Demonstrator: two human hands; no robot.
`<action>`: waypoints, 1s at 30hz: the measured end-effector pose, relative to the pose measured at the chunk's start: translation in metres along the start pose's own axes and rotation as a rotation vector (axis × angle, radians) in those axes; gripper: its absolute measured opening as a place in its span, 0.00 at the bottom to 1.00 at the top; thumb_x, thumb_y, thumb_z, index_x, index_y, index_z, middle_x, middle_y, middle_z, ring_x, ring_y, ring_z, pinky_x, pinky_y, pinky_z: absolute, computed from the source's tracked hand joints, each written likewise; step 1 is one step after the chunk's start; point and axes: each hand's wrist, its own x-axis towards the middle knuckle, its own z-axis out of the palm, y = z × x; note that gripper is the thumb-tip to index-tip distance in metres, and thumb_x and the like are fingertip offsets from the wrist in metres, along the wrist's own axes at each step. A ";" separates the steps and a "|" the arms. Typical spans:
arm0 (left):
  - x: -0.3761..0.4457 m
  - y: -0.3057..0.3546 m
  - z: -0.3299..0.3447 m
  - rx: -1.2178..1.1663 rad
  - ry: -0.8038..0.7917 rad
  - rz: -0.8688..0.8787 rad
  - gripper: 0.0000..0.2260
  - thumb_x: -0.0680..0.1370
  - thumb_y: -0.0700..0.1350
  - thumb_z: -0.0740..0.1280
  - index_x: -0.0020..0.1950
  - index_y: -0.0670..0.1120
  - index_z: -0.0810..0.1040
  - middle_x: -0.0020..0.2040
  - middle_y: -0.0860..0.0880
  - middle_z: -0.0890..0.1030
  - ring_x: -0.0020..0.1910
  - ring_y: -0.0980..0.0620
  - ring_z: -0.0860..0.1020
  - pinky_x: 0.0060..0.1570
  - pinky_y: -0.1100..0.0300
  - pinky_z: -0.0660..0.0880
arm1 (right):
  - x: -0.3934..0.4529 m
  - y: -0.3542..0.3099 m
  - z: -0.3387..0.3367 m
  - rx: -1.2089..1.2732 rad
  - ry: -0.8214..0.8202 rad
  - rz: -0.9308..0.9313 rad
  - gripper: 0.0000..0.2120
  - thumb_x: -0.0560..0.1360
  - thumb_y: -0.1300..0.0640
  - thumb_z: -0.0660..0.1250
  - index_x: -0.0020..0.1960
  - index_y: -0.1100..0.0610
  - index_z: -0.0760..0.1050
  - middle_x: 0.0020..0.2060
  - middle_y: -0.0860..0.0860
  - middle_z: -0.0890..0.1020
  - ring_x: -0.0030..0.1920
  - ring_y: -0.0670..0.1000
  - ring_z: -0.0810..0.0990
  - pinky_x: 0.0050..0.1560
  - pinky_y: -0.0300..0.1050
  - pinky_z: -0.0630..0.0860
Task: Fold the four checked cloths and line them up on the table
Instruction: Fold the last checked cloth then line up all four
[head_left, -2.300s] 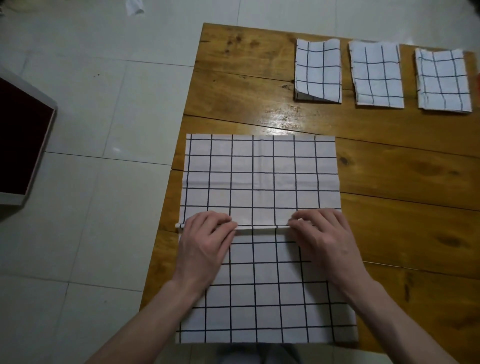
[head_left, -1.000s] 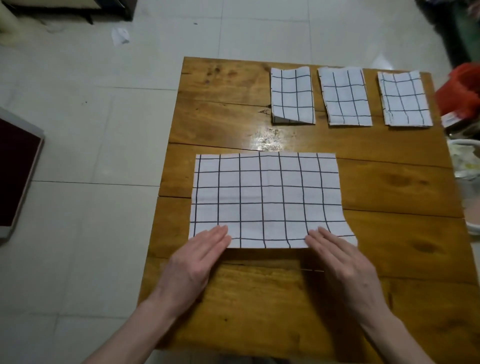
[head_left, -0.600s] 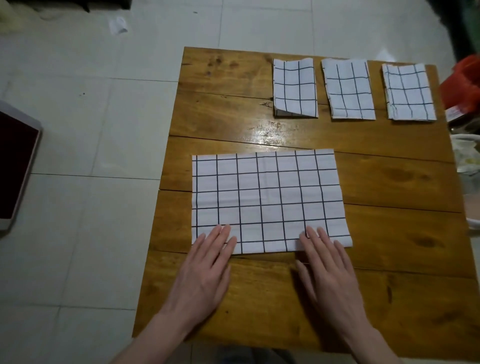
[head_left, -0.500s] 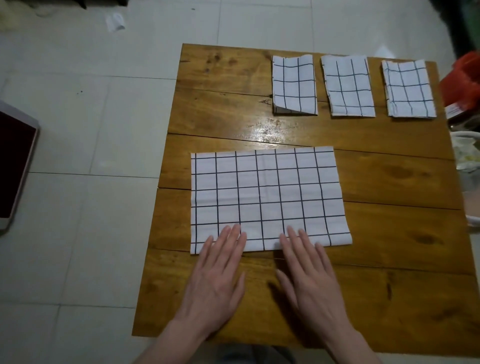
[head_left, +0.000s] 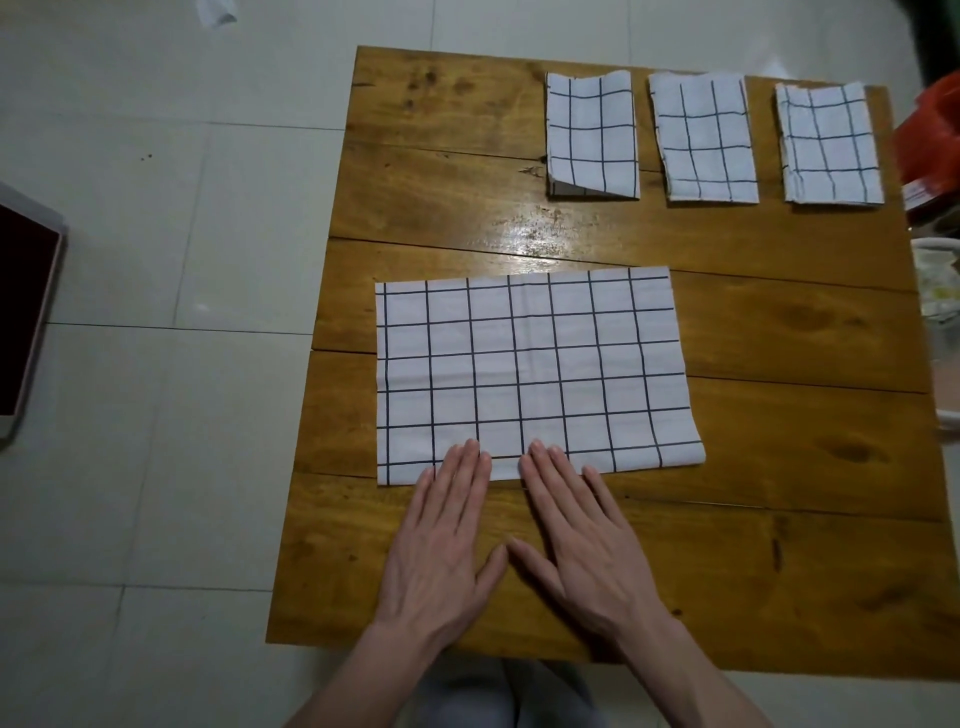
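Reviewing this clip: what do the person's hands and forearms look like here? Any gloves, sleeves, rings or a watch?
Both are bare. The left hand and right hand wear no gloves, and no ring shows on any finger. No watch or band shows at the wrists, and no sleeve covers the forearms as far as the frame's bottom edge.

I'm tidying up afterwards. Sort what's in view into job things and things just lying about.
Job:
big cloth, fingertips of both hands on its near edge
left hand
right hand
three folded cloths
table

Lying about:
tablet on the floor
paper scrap
red bag
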 end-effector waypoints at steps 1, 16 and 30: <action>-0.001 -0.005 0.000 0.006 -0.005 -0.011 0.38 0.85 0.65 0.51 0.86 0.42 0.48 0.86 0.43 0.46 0.85 0.46 0.47 0.79 0.45 0.52 | 0.000 0.002 0.000 0.001 0.000 0.004 0.38 0.84 0.32 0.47 0.85 0.55 0.46 0.85 0.52 0.47 0.84 0.50 0.47 0.79 0.55 0.51; -0.016 -0.028 0.000 0.007 0.027 -0.066 0.38 0.85 0.67 0.47 0.86 0.42 0.47 0.86 0.43 0.47 0.85 0.45 0.48 0.79 0.45 0.52 | -0.043 0.076 -0.004 0.090 0.059 0.434 0.39 0.83 0.32 0.41 0.84 0.53 0.36 0.84 0.50 0.39 0.84 0.50 0.40 0.82 0.59 0.48; -0.014 -0.019 0.000 -0.053 0.024 -0.114 0.37 0.85 0.66 0.47 0.86 0.43 0.45 0.86 0.44 0.45 0.85 0.45 0.45 0.80 0.43 0.49 | -0.039 0.071 -0.010 0.138 0.190 0.465 0.35 0.84 0.36 0.48 0.85 0.52 0.49 0.84 0.49 0.50 0.84 0.49 0.47 0.82 0.58 0.49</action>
